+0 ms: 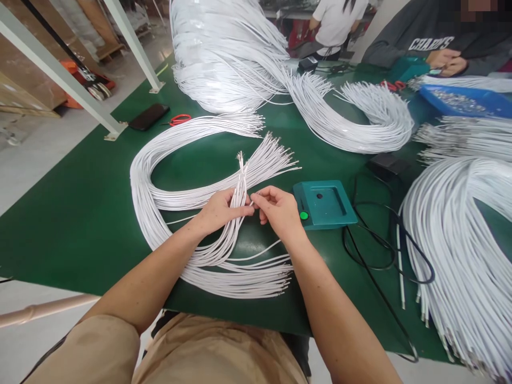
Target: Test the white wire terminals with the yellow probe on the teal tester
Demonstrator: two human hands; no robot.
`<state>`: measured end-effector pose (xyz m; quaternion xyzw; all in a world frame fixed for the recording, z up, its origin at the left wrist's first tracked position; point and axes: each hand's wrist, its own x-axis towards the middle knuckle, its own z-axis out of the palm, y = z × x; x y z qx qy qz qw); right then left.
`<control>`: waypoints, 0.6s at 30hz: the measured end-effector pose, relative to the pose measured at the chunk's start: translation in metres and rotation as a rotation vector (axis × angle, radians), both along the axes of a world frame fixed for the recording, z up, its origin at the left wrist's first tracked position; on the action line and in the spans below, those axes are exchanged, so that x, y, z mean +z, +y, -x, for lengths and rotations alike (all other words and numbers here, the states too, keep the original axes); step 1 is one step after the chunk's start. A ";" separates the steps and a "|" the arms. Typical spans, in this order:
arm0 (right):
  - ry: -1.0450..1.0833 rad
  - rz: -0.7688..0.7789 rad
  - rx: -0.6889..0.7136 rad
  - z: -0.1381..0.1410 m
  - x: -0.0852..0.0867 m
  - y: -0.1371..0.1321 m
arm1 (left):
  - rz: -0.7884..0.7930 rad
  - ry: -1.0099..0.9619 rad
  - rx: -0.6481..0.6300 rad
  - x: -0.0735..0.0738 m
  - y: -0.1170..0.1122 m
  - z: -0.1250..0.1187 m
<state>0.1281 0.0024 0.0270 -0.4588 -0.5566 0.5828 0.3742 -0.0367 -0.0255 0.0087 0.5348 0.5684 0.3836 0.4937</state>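
Several white wires (239,194) are gathered in my left hand (224,209), which is wrapped round them, their ends sticking up above the thumb. My right hand (277,207) meets it fingertip to fingertip, with thumb and index finger pinched on the end of one white wire (252,203). Whether a small part sits between those fingertips is too small to tell. Curved around my hands lies a large bundle of white wires (140,176), its far ends fanned out beyond my fingers and its near ends below my wrists.
Right of my hand sits a teal device (326,205) with a green button and black cables (376,242). Red-handled scissors (180,120) and a dark phone (149,117) lie left. More wire bundles (452,224), a blue tray (472,101) and a co-worker's hands (448,61) are right.
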 end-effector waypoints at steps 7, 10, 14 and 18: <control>0.193 0.031 -0.189 0.004 -0.002 0.001 | -0.014 -0.110 0.044 0.008 -0.002 -0.004; 0.117 0.063 -0.124 0.005 -0.002 0.000 | -0.042 -0.035 0.099 0.005 -0.002 -0.006; 0.160 0.070 -0.097 0.007 -0.002 -0.002 | -0.042 -0.004 0.107 0.003 -0.002 -0.006; 0.306 0.171 -0.063 0.007 -0.001 -0.002 | -0.033 -0.049 0.085 0.005 -0.002 -0.006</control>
